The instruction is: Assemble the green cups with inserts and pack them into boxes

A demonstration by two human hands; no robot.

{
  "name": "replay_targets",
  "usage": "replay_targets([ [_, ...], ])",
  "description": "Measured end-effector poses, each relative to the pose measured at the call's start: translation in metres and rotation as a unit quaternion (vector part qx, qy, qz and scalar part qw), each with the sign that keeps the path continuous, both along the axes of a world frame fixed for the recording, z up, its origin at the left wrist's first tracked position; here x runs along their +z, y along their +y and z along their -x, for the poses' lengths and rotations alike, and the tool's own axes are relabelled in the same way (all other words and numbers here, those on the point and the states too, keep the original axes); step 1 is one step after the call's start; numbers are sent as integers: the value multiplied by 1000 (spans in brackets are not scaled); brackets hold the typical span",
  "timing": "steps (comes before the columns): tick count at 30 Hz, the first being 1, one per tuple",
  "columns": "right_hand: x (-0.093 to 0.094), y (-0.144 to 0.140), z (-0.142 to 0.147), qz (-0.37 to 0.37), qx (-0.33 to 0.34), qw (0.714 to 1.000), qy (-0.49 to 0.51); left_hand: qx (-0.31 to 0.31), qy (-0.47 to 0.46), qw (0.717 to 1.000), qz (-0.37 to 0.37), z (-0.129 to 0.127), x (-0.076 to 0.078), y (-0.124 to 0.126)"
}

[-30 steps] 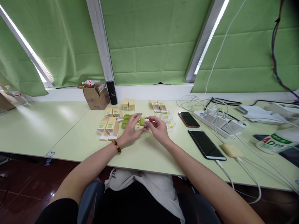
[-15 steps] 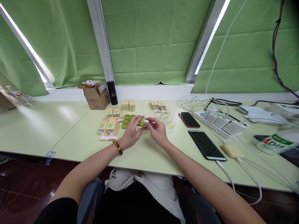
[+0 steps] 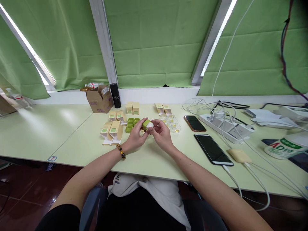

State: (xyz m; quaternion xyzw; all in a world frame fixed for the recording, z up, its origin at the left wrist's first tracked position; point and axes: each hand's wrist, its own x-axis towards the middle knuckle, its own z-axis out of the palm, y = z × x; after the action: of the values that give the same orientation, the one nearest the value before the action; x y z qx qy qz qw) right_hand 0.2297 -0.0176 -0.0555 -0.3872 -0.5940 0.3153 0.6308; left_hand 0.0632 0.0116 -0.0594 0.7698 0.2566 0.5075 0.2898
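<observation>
A small green-and-white container (image 3: 146,124) is held up between my two hands, just above the table. My left hand (image 3: 134,138) wraps fingers and thumb around its green side. On the white side, the fingertips of my right hand (image 3: 163,134) pinch its edge. Behind my left fingers sit several small green containers (image 3: 129,129), partly covered by the hand. Beyond my right hand lie several clear plastic cases (image 3: 176,128) with yellowish bits inside. Folded cream paper boxes with green windows (image 3: 115,130) stand left of my left hand.
More cream boxes (image 3: 132,108) stand farther back, near a brown carton (image 3: 99,99) and a black cylinder (image 3: 115,96). To the right are two phones (image 3: 213,149), a power strip (image 3: 225,126) with tangled white cables, and a yellowish charger (image 3: 239,155). The table's front edge crosses before my lap.
The green-and-white container has been turned in my fingers, so more of its white face shows towards me. Both hands stay in nearly the same place.
</observation>
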Motion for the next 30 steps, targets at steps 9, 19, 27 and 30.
replay_targets([
  [9, 3, -5, -12, -203, -102, 935, -271, -119, -93, 968, 200, 7, 5, 20],
  [19, -2, 2, -14, -282, -137, 880, -356, -186, -78, 958, 204, 6, 7, 15],
  [27, -5, 6, -16, -298, -159, 850, -405, -157, -74, 963, 207, 6, 8, 11],
  [30, -6, 7, -16, -298, -149, 850, -408, -153, -80, 961, 214, 5, 7, 12],
])
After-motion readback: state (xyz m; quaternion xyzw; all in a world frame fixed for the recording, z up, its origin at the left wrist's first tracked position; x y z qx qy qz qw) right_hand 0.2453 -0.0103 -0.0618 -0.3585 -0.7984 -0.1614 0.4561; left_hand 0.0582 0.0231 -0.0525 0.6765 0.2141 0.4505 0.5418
